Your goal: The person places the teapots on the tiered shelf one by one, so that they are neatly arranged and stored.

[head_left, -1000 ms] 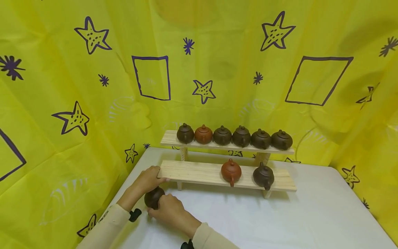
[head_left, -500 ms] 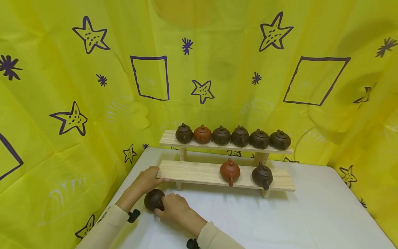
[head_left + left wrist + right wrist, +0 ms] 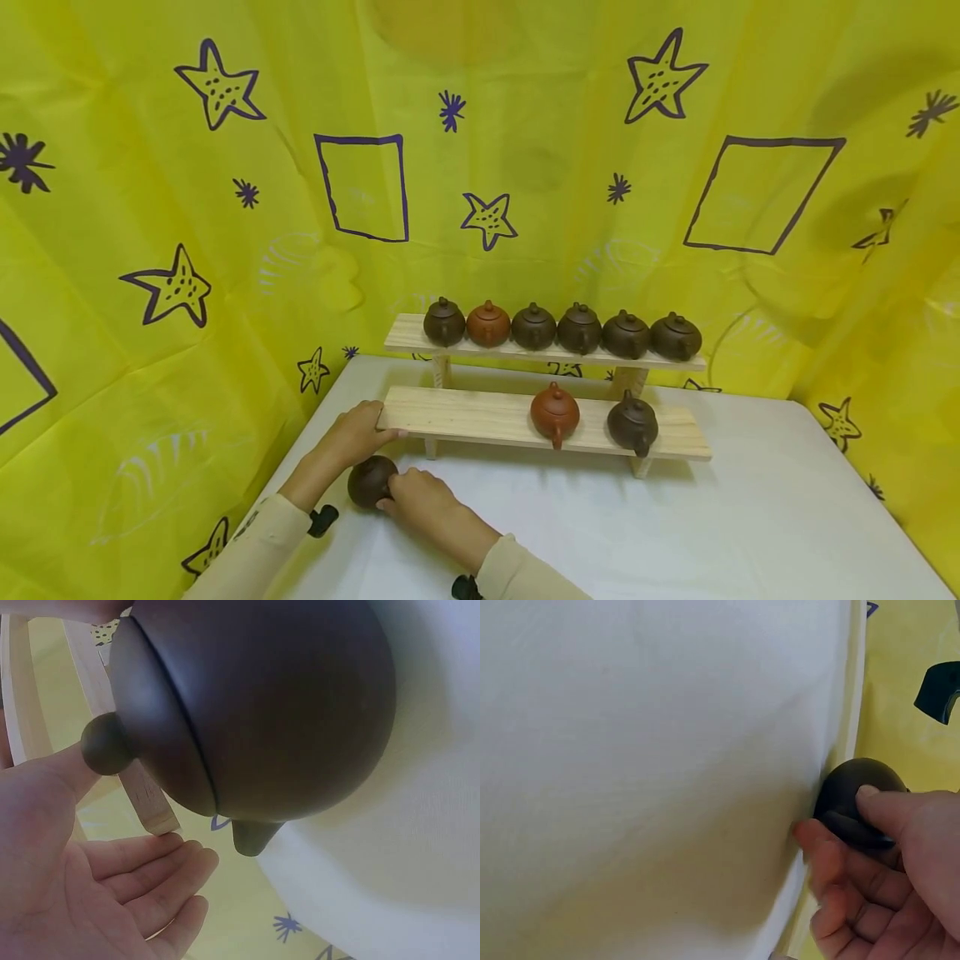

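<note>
A dark brown teapot (image 3: 371, 482) is low in front of the lower shelf's left end. My right hand (image 3: 432, 505) pinches it at its right side, with the thumb (image 3: 881, 810) against the handle in the right wrist view. My left hand (image 3: 356, 435) touches the left end of the lower wooden shelf (image 3: 457, 412), its thumb along the front edge. In the left wrist view its fingers (image 3: 161, 889) are nearly straight, below the teapot's round lid knob (image 3: 109, 744) and short spout (image 3: 253, 836).
On the lower shelf stand a red-brown teapot (image 3: 555, 414) and a dark teapot (image 3: 632, 422) towards the right. The upper shelf (image 3: 405, 332) bears a row of several teapots, one reddish (image 3: 488, 323). White cloth covers the table (image 3: 555, 525); a yellow patterned curtain (image 3: 555, 100) surrounds it.
My right hand has shifted slightly right around the teapot, from its front to its right side. The teapot has barely moved, and my left hand keeps its place at the shelf end.
</note>
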Action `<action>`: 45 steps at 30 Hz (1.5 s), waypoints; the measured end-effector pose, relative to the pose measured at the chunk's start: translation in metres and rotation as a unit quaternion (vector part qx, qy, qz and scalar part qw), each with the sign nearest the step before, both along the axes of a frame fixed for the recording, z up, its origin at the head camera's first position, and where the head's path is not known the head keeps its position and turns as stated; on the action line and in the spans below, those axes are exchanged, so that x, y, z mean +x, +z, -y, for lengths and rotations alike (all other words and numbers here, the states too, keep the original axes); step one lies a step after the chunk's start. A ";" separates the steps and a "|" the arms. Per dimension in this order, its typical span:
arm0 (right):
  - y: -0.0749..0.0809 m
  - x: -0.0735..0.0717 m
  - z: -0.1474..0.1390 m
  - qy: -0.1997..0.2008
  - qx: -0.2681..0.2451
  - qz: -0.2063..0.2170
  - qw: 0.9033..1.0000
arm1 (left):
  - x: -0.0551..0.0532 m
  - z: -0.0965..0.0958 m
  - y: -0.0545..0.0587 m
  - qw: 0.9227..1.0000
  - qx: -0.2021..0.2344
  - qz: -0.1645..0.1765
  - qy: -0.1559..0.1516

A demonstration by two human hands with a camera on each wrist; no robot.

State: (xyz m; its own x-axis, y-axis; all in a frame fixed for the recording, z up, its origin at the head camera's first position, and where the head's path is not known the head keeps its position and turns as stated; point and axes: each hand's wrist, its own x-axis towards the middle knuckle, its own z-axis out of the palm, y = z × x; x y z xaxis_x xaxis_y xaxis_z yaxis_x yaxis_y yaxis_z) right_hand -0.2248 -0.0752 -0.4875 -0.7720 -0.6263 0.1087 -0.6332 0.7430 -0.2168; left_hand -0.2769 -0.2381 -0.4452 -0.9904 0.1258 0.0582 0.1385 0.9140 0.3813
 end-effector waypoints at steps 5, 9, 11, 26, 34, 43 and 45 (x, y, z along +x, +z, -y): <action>-0.001 0.001 -0.005 0.017 -0.037 0.031 0.999 | 0.000 0.000 0.000 1.000 0.002 -0.003 -0.005; -0.003 0.001 -0.009 0.020 -0.044 0.040 0.998 | -0.001 0.000 0.000 1.000 -0.001 -0.001 -0.006; -0.003 0.001 -0.011 0.020 -0.051 0.051 0.997 | -0.001 0.000 -0.001 1.000 -0.004 0.003 -0.006; 0.000 0.006 -0.031 0.040 -0.101 0.104 0.989 | 0.000 0.000 0.002 1.000 -0.006 0.012 -0.007; 0.010 0.006 -0.044 0.045 -0.105 0.063 0.991 | 0.002 0.000 0.005 1.000 -0.002 0.011 -0.009; 0.032 0.001 -0.075 0.061 -0.137 0.076 0.986 | -0.001 0.001 0.004 1.000 0.009 0.013 -0.017; 0.037 -0.002 -0.083 0.062 -0.145 0.077 0.985 | -0.002 0.002 0.003 1.000 0.011 0.012 -0.018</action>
